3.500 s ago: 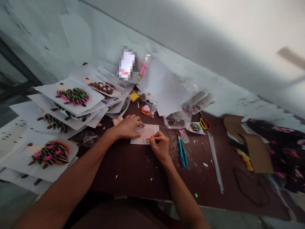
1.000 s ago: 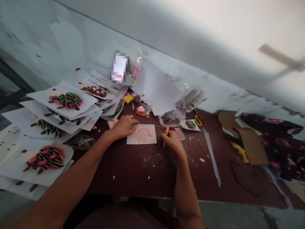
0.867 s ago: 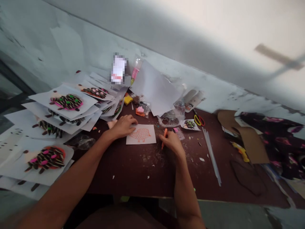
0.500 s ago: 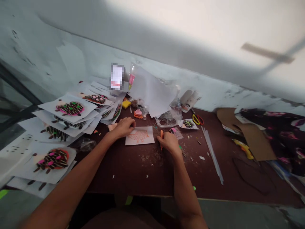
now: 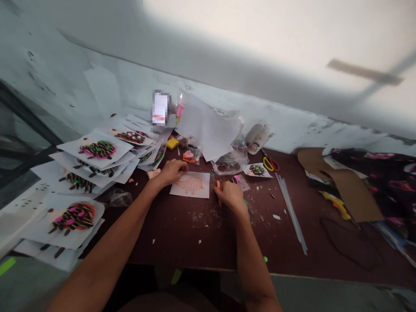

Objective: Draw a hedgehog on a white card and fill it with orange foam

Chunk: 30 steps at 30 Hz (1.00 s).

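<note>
A small white card (image 5: 205, 186) with an orange drawing of a round, short-legged animal lies on the dark red table (image 5: 182, 229). My left hand (image 5: 173, 171) rests at the card's upper left corner, its fingers closed on that edge. Just right of the card, my right hand (image 5: 229, 193) is wrapped round an orange stick-like tool (image 5: 219, 193), which stands roughly upright in the picture. Its lower tip is near the tabletop. The card's upper left part is hidden under my left fingers.
Piled sheets with decorated hedgehog pictures (image 5: 97, 149) stand at the left. Behind are a phone (image 5: 160, 108), orange clay (image 5: 188, 157) and plastic bags (image 5: 232, 160). To the right lie scissors (image 5: 269, 164), glue sticks (image 5: 292, 214), a yellow glue gun (image 5: 336, 203) and brown cardboard (image 5: 354, 195).
The card has turned slightly clockwise and shifted a little left. The orange tool is tilted a little more in my right hand. The view has also shifted slightly.
</note>
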Tool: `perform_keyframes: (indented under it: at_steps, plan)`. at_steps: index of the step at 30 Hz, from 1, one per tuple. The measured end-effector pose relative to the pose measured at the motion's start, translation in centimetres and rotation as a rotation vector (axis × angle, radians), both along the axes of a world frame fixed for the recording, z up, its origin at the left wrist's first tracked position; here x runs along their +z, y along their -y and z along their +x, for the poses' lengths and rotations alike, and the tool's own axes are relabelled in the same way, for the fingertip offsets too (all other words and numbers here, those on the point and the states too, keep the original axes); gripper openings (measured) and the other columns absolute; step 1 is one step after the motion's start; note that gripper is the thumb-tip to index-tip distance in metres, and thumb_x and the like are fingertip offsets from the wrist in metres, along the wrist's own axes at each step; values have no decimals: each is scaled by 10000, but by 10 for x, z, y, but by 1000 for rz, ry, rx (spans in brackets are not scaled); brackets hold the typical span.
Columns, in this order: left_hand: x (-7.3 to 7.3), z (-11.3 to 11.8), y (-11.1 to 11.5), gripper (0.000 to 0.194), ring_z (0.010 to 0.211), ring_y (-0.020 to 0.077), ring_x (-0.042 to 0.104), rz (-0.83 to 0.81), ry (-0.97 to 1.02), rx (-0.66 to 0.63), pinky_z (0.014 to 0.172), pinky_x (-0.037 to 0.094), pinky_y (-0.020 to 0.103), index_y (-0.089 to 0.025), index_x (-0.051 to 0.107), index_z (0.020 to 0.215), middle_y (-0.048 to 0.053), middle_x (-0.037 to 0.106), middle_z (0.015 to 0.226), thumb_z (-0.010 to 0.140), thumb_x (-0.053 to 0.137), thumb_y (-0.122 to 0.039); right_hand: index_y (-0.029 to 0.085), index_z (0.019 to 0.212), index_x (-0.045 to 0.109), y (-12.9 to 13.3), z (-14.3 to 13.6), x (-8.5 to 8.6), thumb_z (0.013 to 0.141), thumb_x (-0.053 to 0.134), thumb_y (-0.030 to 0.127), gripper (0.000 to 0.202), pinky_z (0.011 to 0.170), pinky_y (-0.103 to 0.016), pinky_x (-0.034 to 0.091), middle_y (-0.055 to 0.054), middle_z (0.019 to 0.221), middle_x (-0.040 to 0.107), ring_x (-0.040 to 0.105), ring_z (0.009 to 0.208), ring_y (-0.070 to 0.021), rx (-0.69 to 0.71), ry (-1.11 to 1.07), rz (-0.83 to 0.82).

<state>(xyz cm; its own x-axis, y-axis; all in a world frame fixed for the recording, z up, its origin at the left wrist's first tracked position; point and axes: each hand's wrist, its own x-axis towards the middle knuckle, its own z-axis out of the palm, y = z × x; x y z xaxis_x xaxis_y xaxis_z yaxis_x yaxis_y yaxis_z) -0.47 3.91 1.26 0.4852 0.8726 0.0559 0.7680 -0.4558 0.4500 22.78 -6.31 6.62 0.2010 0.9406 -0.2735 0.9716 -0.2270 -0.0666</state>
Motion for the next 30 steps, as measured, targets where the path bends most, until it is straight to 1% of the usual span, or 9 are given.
perform_keyframes:
  at_steps: [3, 8, 12, 16, 19, 22, 27, 30]
  plan:
    - [-3, -1, 1, 229, 969, 230, 618, 1, 43, 6, 868, 446, 385, -241, 704, 902, 28, 743, 961, 792, 523, -155, 119, 1010, 768, 0, 1, -1, 976, 480, 437, 430, 764, -330, 481, -214, 1014, 758, 724, 995, -319, 3, -4, -1]
    - [-10, -2, 4, 289, 996, 235, 615, 16, 128, 25, 886, 440, 399, -244, 709, 1000, 34, 744, 1021, 799, 527, -144, 140, 1021, 745, -1, 2, 0, 974, 508, 457, 399, 760, -316, 461, -189, 1013, 759, 718, 987, -297, -21, -15, 11]
    - [-18, -2, 4, 283, 971, 227, 615, 59, 182, -2, 864, 440, 380, -226, 707, 983, 37, 736, 994, 798, 521, -120, 170, 1079, 714, -2, 2, 5, 996, 486, 399, 334, 741, -293, 435, -141, 1007, 763, 716, 960, -259, -77, -27, 87]
    - [-24, 0, 4, 265, 964, 229, 615, 120, 203, -38, 853, 430, 377, -212, 707, 933, 48, 723, 991, 798, 521, -80, 179, 984, 733, -4, -3, 7, 993, 472, 313, 294, 700, -278, 396, -125, 996, 766, 708, 937, -242, -75, -28, 142]
    - [-24, 2, 6, 254, 957, 231, 615, 150, 219, -57, 848, 427, 377, -210, 707, 914, 50, 713, 976, 820, 519, -66, 167, 980, 730, -6, -7, 4, 991, 470, 261, 277, 677, -271, 365, -124, 973, 771, 705, 897, -226, -49, -34, 181]
    - [-25, 4, 6, 262, 938, 223, 612, 165, 236, -74, 843, 431, 370, -210, 704, 908, 47, 704, 960, 836, 508, -51, 157, 995, 729, -6, -10, -1, 990, 483, 224, 255, 656, -265, 337, -121, 957, 773, 702, 847, -205, -12, -75, 186]
    - [-28, 4, 5, 262, 939, 222, 599, 170, 240, -91, 854, 447, 371, -203, 701, 912, 53, 694, 966, 857, 498, -46, 169, 960, 738, -6, -12, -9, 969, 550, 215, 194, 634, -253, 315, -83, 885, 772, 681, 767, -177, 25, -204, 219]
    - [-29, 4, 5, 256, 929, 221, 594, 174, 242, -99, 854, 459, 370, -200, 705, 924, 57, 691, 961, 874, 499, -58, 174, 938, 737, -4, -15, -11, 949, 585, 211, 156, 627, -240, 320, -61, 848, 766, 665, 732, -162, 35, -260, 236]
